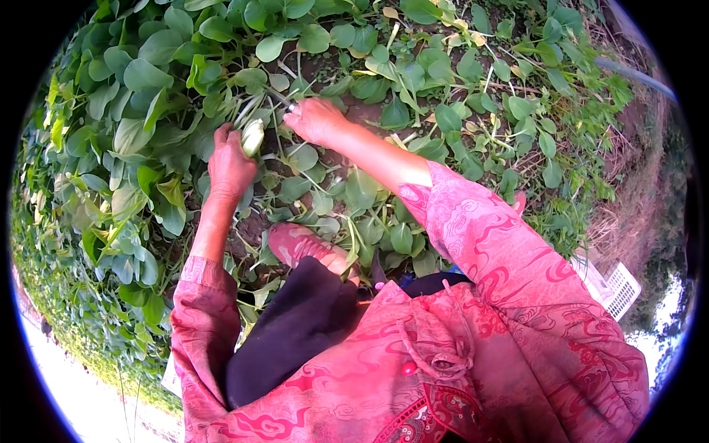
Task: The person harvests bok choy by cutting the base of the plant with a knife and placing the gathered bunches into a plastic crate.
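Note:
My left hand (231, 163) is closed around a leafy green vegetable, whose pale, thick stem base (253, 137) sticks out beside the thumb. Its leaves are mostly hidden under the hand and among the other foliage. My right hand (317, 119) grips a small bladed tool, probably a knife (282, 100). The blade points up and left into the stems of the standing plants, and its tip is lost among the leaves. Only a short gap of stems and soil lies between the two hands.
Dense broad-leaved plants (147, 72) stand on the left. Loose leaves and cut stalks (360, 188) litter the soil around my shoe (299, 243). A white plastic crate (621, 290) is behind me at the right. A pale pipe or hose (637, 76) runs at the upper right.

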The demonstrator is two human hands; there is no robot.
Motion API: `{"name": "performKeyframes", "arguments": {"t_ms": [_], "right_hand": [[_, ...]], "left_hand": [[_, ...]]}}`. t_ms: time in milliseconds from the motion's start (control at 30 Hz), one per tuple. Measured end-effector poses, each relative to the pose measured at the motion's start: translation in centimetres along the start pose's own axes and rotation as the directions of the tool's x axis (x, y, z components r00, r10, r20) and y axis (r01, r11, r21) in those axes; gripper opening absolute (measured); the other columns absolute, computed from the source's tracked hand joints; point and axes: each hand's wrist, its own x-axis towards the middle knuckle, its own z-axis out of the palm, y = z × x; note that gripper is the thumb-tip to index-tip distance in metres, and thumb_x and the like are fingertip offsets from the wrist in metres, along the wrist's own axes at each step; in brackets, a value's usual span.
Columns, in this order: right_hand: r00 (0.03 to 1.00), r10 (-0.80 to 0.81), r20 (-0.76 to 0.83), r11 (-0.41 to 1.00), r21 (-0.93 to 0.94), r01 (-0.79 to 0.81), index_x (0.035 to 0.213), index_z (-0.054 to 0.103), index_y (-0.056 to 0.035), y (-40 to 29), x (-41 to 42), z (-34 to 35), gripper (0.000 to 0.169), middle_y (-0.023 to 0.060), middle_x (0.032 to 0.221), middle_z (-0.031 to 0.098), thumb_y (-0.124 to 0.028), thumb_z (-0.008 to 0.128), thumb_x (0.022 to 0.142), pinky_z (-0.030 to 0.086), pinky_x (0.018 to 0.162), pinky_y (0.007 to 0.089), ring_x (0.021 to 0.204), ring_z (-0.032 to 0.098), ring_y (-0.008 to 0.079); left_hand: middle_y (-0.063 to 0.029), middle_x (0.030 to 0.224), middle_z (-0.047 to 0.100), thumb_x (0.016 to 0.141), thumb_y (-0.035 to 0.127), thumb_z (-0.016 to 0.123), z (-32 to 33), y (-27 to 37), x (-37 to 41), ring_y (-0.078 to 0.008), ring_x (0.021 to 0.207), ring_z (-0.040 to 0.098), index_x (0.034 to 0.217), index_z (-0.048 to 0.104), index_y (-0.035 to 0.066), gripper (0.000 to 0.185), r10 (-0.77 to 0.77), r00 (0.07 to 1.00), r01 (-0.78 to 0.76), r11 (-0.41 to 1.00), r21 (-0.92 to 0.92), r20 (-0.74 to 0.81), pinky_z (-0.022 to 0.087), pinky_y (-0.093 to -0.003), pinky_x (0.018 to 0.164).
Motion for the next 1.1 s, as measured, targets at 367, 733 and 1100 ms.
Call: {"name": "performKeyframes", "arguments": {"t_ms": [367,733,1100], "right_hand": [[0.919,0.351,0.182,0.919,0.119,-0.375,0.111,0.058,-0.0072,-1.3,0.0,0.2,0.038,0.0175,0.118,0.055,-0.035,0.052,0.084,0.041,0.095,0.0395,0.110,0.051,0.0349],[0.929,0.333,0.161,0.913,0.191,-0.360,0.101,0.058,-0.0016,-1.0,-2.4,-0.5,0.038,0.0217,0.109,0.057,-0.033,0.052,0.081,0.043,0.089,0.0408,0.103,0.053,0.0373],[0.955,0.270,0.120,0.346,0.914,-0.212,0.094,0.054,-0.0057,-5.0,0.0,0.2,0.023,0.0015,0.076,0.058,-0.016,0.065,0.077,0.039,0.042,0.0241,0.064,0.060,0.0103]], "left_hand": [[-0.0103,0.122,0.049,0.064,0.005,0.062,1.0,-0.8,-0.1,-0.0339,0.102,0.054,0.112,0.054,0.006,0.049,0.011,0.995,-0.019,0.997,-0.079,-0.099,0.044,-0.0398,0.086],[-0.0112,0.101,0.059,0.057,-0.002,0.058,-2.0,-1.7,-0.6,-0.0271,0.094,0.057,0.108,0.055,0.002,0.051,0.018,0.999,-0.007,0.940,-0.340,0.028,0.043,-0.0302,0.087],[-0.0033,0.083,0.057,0.055,-0.002,0.057,-3.1,-1.0,-1.7,-0.0140,0.076,0.051,0.100,0.054,0.000,0.045,0.028,0.982,0.086,0.813,-0.575,0.188,0.043,-0.0249,0.076]]}}
